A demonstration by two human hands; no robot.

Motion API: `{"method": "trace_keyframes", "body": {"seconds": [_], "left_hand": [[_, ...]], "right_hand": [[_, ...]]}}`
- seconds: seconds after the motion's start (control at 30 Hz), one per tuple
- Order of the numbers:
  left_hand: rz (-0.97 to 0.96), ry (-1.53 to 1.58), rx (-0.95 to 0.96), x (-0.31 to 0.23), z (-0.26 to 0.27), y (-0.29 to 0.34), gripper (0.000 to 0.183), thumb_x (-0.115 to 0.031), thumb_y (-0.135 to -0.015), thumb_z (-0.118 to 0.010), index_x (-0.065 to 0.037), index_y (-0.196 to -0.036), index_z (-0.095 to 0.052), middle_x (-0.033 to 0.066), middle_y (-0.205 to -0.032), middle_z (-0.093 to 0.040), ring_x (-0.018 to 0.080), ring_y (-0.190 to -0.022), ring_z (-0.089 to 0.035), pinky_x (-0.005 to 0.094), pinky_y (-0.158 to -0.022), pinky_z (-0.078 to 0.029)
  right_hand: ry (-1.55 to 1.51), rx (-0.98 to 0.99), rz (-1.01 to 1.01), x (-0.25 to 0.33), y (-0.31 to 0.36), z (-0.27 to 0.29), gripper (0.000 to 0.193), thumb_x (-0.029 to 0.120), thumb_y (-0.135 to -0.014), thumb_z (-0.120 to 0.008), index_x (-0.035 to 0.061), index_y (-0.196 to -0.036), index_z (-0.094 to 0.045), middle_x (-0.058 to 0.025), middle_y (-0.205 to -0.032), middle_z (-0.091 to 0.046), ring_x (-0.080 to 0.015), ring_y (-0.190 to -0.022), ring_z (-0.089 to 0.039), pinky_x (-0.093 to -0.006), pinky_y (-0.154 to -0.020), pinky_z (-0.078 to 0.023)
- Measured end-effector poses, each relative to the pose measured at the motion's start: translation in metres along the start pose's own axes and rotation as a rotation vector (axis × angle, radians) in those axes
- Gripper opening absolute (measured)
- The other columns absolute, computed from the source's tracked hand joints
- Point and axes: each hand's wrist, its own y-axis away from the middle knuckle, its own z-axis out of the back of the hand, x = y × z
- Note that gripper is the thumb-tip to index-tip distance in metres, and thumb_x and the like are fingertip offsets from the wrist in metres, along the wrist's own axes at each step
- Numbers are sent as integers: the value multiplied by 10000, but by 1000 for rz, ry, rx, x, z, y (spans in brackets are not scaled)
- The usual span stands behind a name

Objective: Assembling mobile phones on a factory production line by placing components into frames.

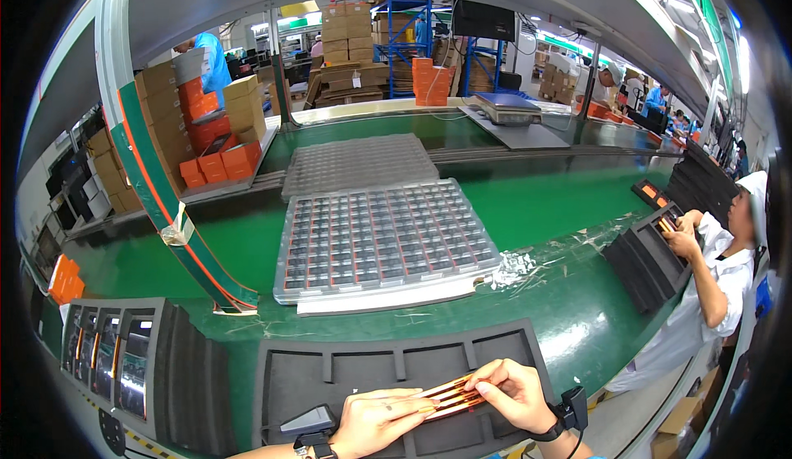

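Both hands are over the black foam tray (363, 360) at the near edge of the bench. Several thin, flat pieces with orange edges (450, 397) lie side by side between them. My left hand (381, 423) is closed on their left ends, fingers stretched along them. At the right ends, my right hand (510, 393) pinches the pieces between thumb and fingers. What kind of pieces they are, I cannot make out. A grey wedge-shaped object (307, 420) rests in the tray beside my left wrist.
Beyond the tray, a clear plastic tray of small parts (384, 236) lies on the green bench (561, 286). Stacked foam trays (194, 385) stand at left, some holding dark panels. At right a co-worker (709, 269) handles pieces over foam trays. A green-and-red post (157, 187) rises at left.
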Motion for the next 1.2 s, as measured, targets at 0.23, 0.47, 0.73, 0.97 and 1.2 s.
{"method": "trace_keyframes", "body": {"seconds": [0.23, 0.47, 0.73, 0.97, 1.2], "left_hand": [[-141, -99, 17, 2, 2, 0, 163, -134, -819, -755, -124, -981, -775, 47, -1011, -758, 224, -993, -722, 332, -841, -592], [-170, -158, 19, 2, 1, 1, 163, -143, -817, -756, -127, -979, -773, 38, -1014, -757, 226, -989, -722, 337, -831, -597], [-170, -123, -25, 0, -2, 3, 157, -112, -788, -777, -74, -940, -770, 112, -975, -754, 267, -956, -731, 353, -817, -601], [-164, -94, -28, 0, -2, 3, 152, -103, -793, -770, -66, -940, -770, 113, -972, -755, 270, -957, -731, 356, -831, -597], [-131, -105, 1, 0, -1, 2, 136, -100, -807, -761, -60, -937, -770, 111, -958, -756, 270, -957, -731, 357, -834, -594]], "right_hand": [[-203, 98, -163, -1, -18, 21, 214, -51, -925, -661, 35, -854, -478, -173, -996, -702, -166, -930, -674, -288, -772, -561], [-110, 115, -84, -10, -40, 14, 234, -12, -948, -630, 59, -793, -470, -127, -962, -707, -127, -881, -658, -253, -737, -529], [-202, 100, -173, -17, -28, 9, 263, -96, -863, -700, 44, -828, -480, -139, -900, -665, -159, -862, -674, -283, -752, -572], [13, 28, -1, -26, -18, 9, 194, -36, -906, -688, -9, -1014, -528, -154, -960, -702, -186, -932, -710, -301, -784, -595], [580, 153, 428, -15, -28, 11, 217, 22, -788, -772, 38, -991, -695, -57, -903, -723, -236, -793, -687, -334, -698, -561]]}}
